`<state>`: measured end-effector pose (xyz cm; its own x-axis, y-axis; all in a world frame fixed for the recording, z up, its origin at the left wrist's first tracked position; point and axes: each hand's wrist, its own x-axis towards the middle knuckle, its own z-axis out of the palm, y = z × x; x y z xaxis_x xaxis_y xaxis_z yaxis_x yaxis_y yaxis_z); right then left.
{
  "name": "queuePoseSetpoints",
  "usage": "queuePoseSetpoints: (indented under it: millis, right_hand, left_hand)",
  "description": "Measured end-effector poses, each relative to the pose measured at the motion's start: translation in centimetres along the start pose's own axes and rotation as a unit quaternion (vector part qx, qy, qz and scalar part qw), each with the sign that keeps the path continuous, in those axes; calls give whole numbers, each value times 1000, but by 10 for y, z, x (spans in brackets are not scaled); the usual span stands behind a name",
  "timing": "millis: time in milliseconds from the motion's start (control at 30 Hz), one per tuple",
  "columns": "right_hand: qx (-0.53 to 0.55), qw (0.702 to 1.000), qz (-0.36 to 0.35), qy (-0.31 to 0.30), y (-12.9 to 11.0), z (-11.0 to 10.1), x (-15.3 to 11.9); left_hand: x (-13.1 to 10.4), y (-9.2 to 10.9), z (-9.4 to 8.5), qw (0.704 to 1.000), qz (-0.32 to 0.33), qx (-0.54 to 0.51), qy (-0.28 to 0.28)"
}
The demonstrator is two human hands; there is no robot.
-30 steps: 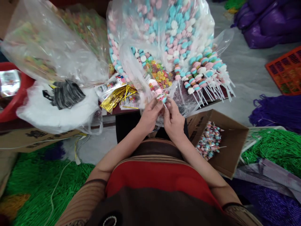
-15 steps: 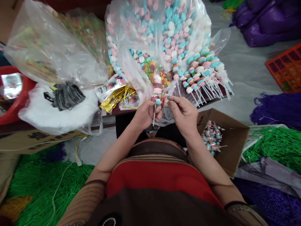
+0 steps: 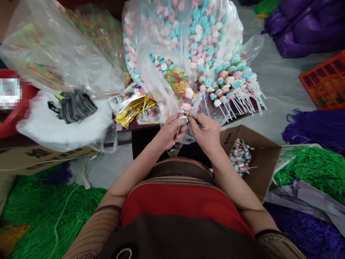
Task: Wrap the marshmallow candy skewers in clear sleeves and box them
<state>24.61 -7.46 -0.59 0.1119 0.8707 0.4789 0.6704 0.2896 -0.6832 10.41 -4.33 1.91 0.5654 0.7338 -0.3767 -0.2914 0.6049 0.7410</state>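
A marshmallow candy skewer (image 3: 185, 107) with pink and white pieces stands nearly upright over the front edge of the table. My left hand (image 3: 170, 132) is closed round its lower end and white stick. A printed clear wrapper seems to cover the candy. From the right, my right hand (image 3: 206, 130) pinches at the skewer's lower end, thumb and forefinger together; what exactly lies between them is hidden. Gold twist ties (image 3: 132, 112) and flat printed wrappers (image 3: 125, 98) lie left of my hands. More marshmallow skewers (image 3: 229, 84) are piled on the right.
Behind my hands a large clear bag (image 3: 168, 39) holds marshmallows, with ring gummies (image 3: 176, 82) at its mouth. Wrapped skewers lie in a cardboard box (image 3: 265, 158) at lower right. A dark striped cloth item (image 3: 78, 107) rests on a white bag (image 3: 61, 135) at left.
My right hand has moved left, its fingertips now meeting the skewer's lower end. The skewer has shifted slightly right and leans more; my left hand still holds it.
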Motion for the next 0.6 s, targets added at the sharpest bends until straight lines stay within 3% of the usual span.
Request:
queuePoseSetpoints:
  millis: [267, 600]
  right_hand:
    - [-103, 993, -53, 35, 3, 9, -2]
    - [-121, 983, -120, 74, 14, 19, -5]
  left_hand:
    - [-1, -3, -1, 999, -29, 7, 19]
    - [5, -14, 0, 993, 28, 47, 106]
